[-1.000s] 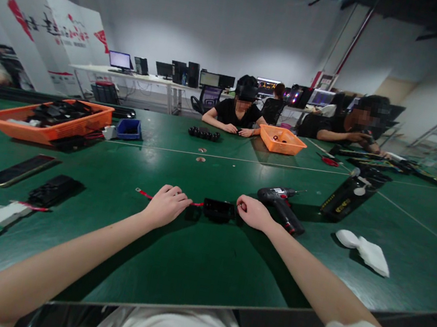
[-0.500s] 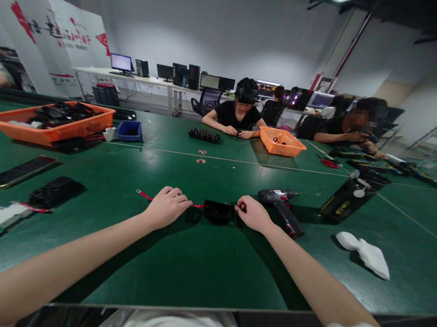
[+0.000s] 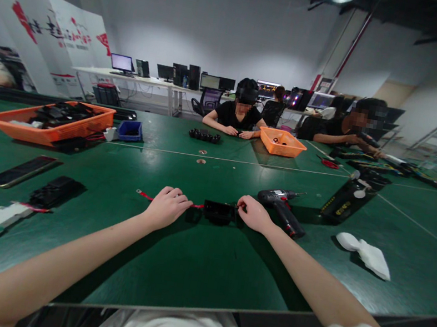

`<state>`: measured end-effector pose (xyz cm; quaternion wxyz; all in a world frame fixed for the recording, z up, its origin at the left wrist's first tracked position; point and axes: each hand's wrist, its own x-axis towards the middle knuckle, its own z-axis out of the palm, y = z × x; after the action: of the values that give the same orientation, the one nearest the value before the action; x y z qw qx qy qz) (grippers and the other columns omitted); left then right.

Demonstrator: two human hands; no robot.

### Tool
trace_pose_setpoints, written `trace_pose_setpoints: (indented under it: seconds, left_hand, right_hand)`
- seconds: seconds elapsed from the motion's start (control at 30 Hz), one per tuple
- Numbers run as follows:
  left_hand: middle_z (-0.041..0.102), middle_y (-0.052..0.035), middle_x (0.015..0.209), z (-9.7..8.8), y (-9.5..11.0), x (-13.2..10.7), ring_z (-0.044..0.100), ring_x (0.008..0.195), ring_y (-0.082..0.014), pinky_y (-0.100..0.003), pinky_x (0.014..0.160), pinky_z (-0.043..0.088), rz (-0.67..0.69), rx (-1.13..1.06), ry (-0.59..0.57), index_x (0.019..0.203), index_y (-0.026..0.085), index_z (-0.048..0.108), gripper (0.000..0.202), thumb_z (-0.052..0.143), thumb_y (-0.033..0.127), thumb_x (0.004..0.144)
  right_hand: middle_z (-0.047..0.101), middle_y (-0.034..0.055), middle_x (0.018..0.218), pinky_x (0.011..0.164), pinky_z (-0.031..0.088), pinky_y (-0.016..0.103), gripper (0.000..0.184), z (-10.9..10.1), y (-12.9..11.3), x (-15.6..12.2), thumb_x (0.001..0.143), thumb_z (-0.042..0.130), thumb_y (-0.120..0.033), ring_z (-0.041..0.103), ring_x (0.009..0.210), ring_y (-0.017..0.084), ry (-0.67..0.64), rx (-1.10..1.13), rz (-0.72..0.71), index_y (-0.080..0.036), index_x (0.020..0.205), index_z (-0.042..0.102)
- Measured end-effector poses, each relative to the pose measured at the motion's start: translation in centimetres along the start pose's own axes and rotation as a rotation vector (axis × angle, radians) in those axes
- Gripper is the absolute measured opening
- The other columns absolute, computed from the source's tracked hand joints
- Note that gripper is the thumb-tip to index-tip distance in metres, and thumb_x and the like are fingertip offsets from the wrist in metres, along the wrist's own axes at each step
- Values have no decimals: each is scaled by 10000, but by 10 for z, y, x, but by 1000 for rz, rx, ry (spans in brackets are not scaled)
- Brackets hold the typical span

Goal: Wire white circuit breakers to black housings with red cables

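A small black plastic box (image 3: 219,212) rests on the green table between my hands. From its left side runs a red wire (image 3: 146,195), which passes under my left hand and ends in a metal ring terminal (image 3: 138,191). My left hand (image 3: 167,206) is closed over this wire, fingers bent toward the box. At the box's right end, my right hand (image 3: 252,213) has thumb and fingertips pinched together. Whatever lies between those fingertips is too small and dark to name. Just right of it lies a cordless drill (image 3: 284,209).
An orange basket (image 3: 44,134) of black parts and a blue bin (image 3: 130,131) stand at left, near a phone (image 3: 22,172). At right are a black cylinder (image 3: 350,198) and a white wrapped item (image 3: 367,254). Across the table, a co-worker (image 3: 239,112) sits beside another orange basket (image 3: 282,142).
My right hand has shifted very slightly to the right, and the black box appears tilted a little differently. My left hand stays where it was.
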<state>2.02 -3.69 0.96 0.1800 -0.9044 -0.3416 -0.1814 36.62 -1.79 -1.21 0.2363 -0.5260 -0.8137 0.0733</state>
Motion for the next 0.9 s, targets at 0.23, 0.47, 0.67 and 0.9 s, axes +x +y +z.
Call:
trace_pose_setpoints:
  seconds: [0.23, 0.47, 0.67, 0.9]
  left_hand:
    - [743, -56, 1001, 2, -1, 0, 592, 972, -230, -412, 841, 387, -2, 11, -11, 1114, 258, 706, 282, 454, 249, 988]
    - [745, -55, 1020, 1, -1, 0, 598, 977, -232, -415, 852, 393, -8, -3, -15, 1117, 254, 705, 288, 444, 252, 994]
    - [747, -56, 1018, 2, 0, 0, 599, 983, -237, -415, 851, 397, -17, -11, -8, 1111, 257, 710, 291, 445, 257, 992]
    - [747, -51, 1020, 1, 0, 0, 596, 979, -232, -411, 841, 398, -11, -10, -3, 1110, 250, 711, 293, 443, 253, 993]
  right_hand:
    - [627, 34, 945, 702, 430, 263, 188, -3, -4, -1, 825, 602, -138, 581, 780, 152, -8, -7, -17, -193, 1005, 608]
    - [615, 28, 953, 701, 422, 257, 147, -5, -5, -2, 876, 606, -197, 577, 775, 147, -36, -32, -65, -221, 1015, 648]
    - [613, 16, 822, 617, 390, 255, 64, -2, -2, -1, 881, 624, -250, 545, 694, 146, -31, -32, -17, -194, 912, 623]
    - [654, 42, 915, 688, 426, 269, 95, -1, -2, 0, 923, 542, -219, 584, 752, 155, -8, -16, -18, -191, 957, 626]
